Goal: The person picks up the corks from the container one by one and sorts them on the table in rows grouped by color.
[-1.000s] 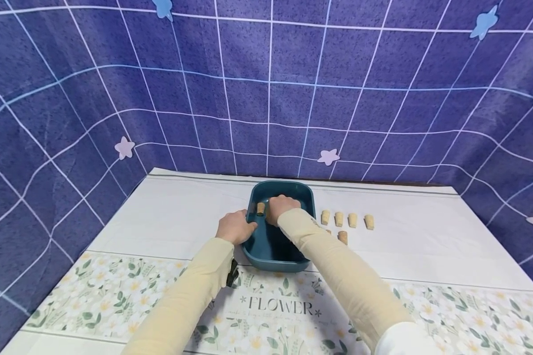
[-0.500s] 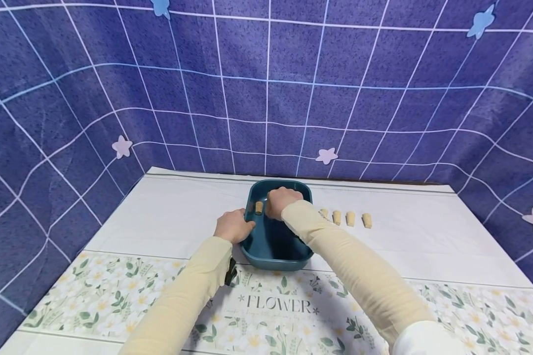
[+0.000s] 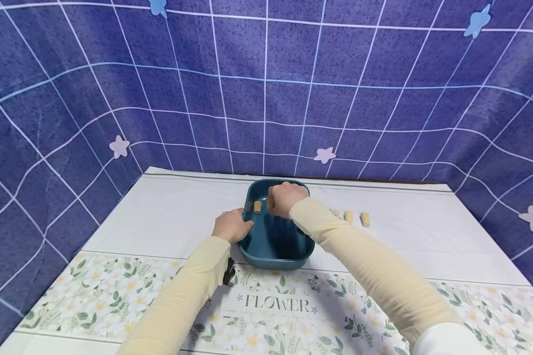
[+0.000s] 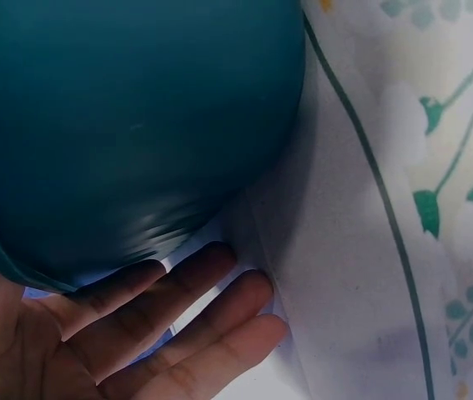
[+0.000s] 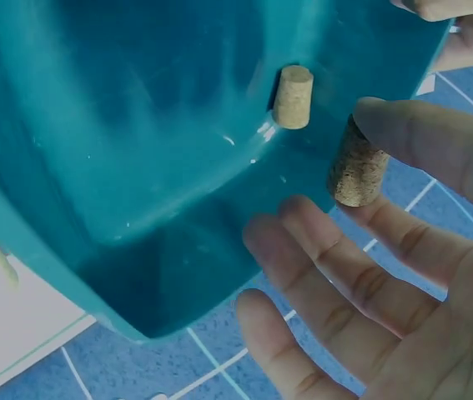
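A deep teal plastic tub [image 3: 271,241] stands on the table in front of me. My left hand [image 3: 232,227] holds its left rim, thumb over the edge and fingers along the outer wall in the left wrist view. Over the tub's far part is my right hand [image 3: 287,198]. Between thumb and index finger it pinches a speckled brown cork stopper [image 5: 359,169], visible in the right wrist view; its other fingers are spread. One lighter cork stopper [image 5: 293,97] is inside the tub, near the far left corner. The head view hides the held cork behind the hand.
Pale cork stoppers [image 3: 365,219] lie in a row on the white table right of the tub, partly covered by my right sleeve [image 3: 351,236]. A floral runner [image 3: 275,301] crosses the front. A blue gridded curtain [image 3: 266,88] closes off the back and sides.
My right hand has shifted slightly up and right over the tub, and its sleeve now covers the brown cork seen earlier on the table. The left hand keeps its hold.
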{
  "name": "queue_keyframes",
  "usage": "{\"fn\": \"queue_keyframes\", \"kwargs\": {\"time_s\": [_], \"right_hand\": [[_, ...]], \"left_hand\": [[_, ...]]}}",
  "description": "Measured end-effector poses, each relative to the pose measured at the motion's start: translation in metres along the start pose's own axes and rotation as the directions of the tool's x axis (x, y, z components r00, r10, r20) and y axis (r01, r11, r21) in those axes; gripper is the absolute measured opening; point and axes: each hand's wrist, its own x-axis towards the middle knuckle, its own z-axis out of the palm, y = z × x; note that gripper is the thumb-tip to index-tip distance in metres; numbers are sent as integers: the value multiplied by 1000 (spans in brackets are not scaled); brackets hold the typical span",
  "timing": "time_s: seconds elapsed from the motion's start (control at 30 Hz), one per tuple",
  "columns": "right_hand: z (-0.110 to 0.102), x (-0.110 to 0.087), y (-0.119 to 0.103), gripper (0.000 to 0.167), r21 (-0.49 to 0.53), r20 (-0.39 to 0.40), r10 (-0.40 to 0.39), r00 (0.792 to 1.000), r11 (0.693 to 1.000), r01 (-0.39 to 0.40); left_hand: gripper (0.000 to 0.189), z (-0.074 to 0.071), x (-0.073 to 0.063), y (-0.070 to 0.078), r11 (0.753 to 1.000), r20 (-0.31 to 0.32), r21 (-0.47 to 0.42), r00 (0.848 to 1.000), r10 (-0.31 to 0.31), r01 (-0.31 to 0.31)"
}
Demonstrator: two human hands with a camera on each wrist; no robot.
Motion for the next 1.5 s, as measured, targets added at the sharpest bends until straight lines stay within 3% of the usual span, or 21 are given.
{"fn": "queue_keyframes", "kwargs": {"time_s": [0.67, 1.1, 1.5], "right_hand": [[-12, -22, 36, 15, 12, -33, -14, 999, 1000, 15], [-15, -44, 63, 36, -3, -67, -30, 997, 1000, 29], [-7, -67, 95, 20, 31, -127, -50, 991, 998, 54]], "left_hand": [[55, 0, 1, 1, 1000, -3, 2, 1000, -5, 5], [53, 0, 3, -1, 1000, -3, -9, 1000, -1, 1], [52, 1, 3, -1, 1000, -5, -9, 1000, 10, -10]]}}
